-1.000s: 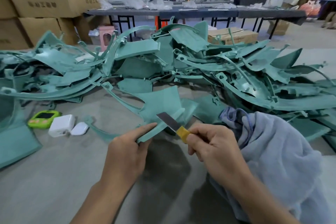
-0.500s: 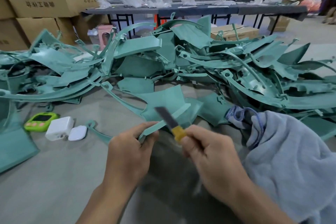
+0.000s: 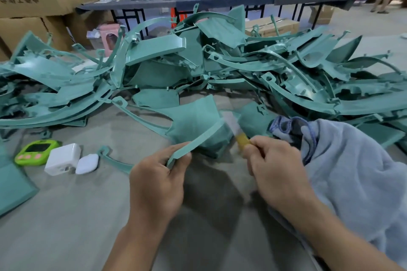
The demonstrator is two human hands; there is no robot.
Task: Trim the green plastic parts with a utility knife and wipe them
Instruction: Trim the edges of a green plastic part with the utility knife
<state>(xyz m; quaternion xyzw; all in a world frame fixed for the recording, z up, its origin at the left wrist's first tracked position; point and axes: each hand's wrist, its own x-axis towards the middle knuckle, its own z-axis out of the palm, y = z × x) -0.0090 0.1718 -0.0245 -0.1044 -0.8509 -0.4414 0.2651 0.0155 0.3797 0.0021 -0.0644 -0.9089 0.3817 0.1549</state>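
The part is pinched by the left hand so its edge is presented to the knife gripped in the right hand.

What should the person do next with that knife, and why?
Probably run the knife along the rim of the green part. The left hand grips the part's near end and holds it up. The right hand grips the yellow handle, with the blade, blurred here, close beside that rim. The towel lies unused at the right, so wiping likely comes later.
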